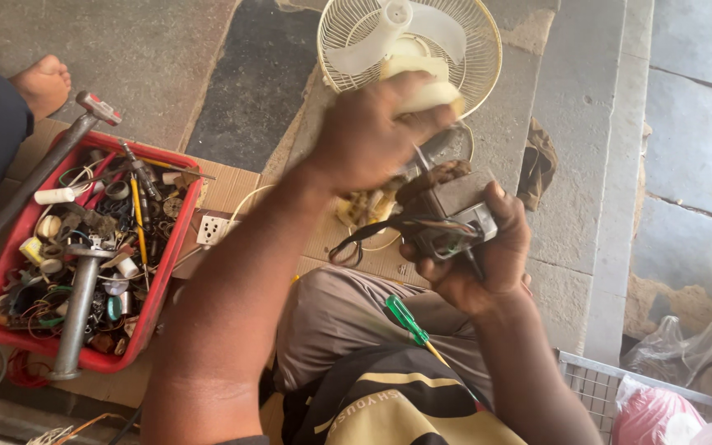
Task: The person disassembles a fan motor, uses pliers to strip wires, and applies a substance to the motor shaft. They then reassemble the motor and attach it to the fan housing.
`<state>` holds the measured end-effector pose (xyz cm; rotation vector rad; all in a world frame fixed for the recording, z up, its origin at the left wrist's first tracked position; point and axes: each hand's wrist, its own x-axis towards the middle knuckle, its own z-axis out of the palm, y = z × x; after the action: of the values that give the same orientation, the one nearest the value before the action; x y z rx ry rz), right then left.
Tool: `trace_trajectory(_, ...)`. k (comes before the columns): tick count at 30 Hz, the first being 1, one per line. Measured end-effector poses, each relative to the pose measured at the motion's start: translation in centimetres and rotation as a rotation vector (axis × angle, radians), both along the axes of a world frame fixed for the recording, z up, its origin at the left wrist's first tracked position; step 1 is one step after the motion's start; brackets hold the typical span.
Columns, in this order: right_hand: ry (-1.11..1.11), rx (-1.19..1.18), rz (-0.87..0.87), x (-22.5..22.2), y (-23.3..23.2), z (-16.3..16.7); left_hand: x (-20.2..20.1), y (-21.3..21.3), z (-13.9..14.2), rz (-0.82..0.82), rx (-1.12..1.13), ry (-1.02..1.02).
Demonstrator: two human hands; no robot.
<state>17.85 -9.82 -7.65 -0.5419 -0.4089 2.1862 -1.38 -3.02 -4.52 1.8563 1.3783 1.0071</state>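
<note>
My right hand (480, 255) grips a small grey fan motor (453, 210) with copper windings and dark wires hanging from it. Above it, my left hand (372, 132) is closed round a cream-coloured plastic piece (422, 86), with a thin metal shaft or tool (430, 152) pointing down at the motor. A cream fan grille with pale blades (455, 41) lies on the stone floor just behind both hands. A green-handled screwdriver (409, 321) rests on my lap.
A red tray (166, 280) full of wires, tools, two hammers and small parts sits at the left on cardboard. A white socket (212, 229) lies beside it. A person's bare foot (43, 82) is top left. Bottom right hold a wire basket (595, 387) and plastic bags.
</note>
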Motion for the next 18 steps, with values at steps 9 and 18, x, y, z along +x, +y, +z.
trace_trajectory(9,-0.136,-0.082,-0.087,0.5,1.6,-0.6,2.3,-0.5,-0.8,0.007,-0.104,-0.049)
trace_trajectory(18,-0.136,-0.064,-0.082,1.2,1.3,-0.1,2.7,-1.8,0.0,-0.018,-0.108,-0.054)
